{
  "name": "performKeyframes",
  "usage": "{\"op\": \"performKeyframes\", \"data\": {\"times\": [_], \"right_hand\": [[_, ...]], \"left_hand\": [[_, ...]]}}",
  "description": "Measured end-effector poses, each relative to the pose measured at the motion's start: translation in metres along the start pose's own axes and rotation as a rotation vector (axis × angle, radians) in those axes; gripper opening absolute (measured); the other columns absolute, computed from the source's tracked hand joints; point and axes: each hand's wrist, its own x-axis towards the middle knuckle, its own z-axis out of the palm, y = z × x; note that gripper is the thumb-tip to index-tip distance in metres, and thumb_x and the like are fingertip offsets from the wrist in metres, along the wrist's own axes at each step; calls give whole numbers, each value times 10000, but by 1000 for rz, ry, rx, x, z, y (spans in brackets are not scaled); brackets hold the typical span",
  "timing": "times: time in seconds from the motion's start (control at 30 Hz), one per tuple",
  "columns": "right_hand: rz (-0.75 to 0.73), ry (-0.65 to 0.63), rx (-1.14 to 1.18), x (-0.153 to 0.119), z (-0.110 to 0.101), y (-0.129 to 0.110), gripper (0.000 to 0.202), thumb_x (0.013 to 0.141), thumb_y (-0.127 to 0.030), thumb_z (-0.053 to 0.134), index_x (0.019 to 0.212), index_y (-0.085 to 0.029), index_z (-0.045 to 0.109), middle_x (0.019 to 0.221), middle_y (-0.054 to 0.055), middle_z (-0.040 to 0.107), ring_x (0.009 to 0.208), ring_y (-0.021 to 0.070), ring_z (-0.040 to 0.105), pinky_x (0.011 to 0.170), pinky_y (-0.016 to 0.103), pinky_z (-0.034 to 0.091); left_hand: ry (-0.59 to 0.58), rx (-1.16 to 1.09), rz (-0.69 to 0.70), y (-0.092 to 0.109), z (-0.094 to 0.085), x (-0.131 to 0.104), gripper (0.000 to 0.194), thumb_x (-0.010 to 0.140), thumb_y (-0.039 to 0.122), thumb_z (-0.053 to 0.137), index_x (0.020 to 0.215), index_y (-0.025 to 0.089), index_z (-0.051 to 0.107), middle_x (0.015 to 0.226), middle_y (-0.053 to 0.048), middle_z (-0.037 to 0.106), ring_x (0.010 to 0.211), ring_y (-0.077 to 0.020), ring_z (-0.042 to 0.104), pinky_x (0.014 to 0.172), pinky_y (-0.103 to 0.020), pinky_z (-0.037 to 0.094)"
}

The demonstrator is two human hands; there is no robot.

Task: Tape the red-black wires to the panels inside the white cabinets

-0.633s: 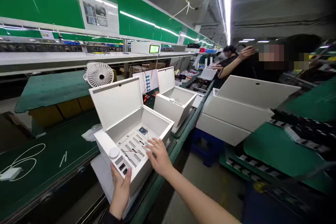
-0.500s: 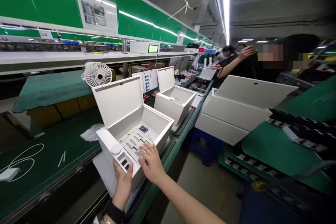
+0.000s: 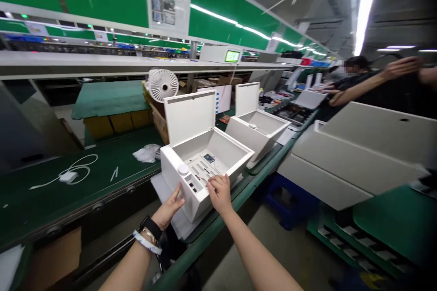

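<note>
A white metal box with its lid raised stands in front of me. Inside are a slotted floor and a small blue circuit board. A round white knob and black sockets sit on its near-left ledge. My left hand lies against the box's near-left side, fingers stretched out. My right hand reaches over the near-right rim, fingers bent and close together inside the box. What its fingertips hold, if anything, is too small to make out.
Behind stands a second open white box. A white fan, plastic bag and white cable with adapter are to the left. Another large white box rests at right above a blue stool. Co-workers' arms show beyond.
My view has swung left, shifting the scene rightward. The left hand has slid off the box's front ledge onto its side. The right hand's fingers, spread before, are drawn together.
</note>
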Motion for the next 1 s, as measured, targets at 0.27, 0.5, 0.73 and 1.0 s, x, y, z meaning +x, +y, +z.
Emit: {"op": "performKeyframes", "data": {"times": [0.27, 0.5, 0.73, 1.0], "right_hand": [[-311, 150, 72, -68, 20, -50, 327, 803, -158, 661, 1126, -207, 648, 1109, 117, 609, 1109, 269, 546, 999, 485, 417], [-289, -813, 21, -146, 124, -108, 360, 858, -206, 508, 1177, -212, 675, 1364, 114, 547, 1303, 302, 459, 1071, 469, 396], [-170, -1194, 149, -154, 209, -157, 388, 865, -268, 477, 1159, -133, 691, 1237, 131, 641, 1190, 258, 564, 1063, 362, 392], [330, -1638, 621, -265, 354, -356, 471, 835, -328, 596, 1253, -113, 568, 1206, 163, 650, 1074, 234, 644, 916, 323, 471]], "left_hand": [[633, 282, -118, -61, -43, -188, 589, 875, 520, 492, 1391, 235, 491, 1472, -55, 472, 1382, -215, 406, 1188, -403, 272], [1138, 652, -642, -150, -98, -409, 547, 797, 439, 447, 1193, 106, 624, 1298, -164, 598, 1264, -322, 516, 1120, -493, 358], [1179, 823, -998, -200, -147, -462, 690, 835, 407, 408, 1398, 11, 442, 1506, -200, 382, 1432, -344, 278, 1160, -555, 200], [1029, 838, -1053, -209, -154, -473, 711, 882, 451, 357, 1489, 84, 318, 1575, -132, 241, 1466, -288, 225, 1179, -531, 149]]}}
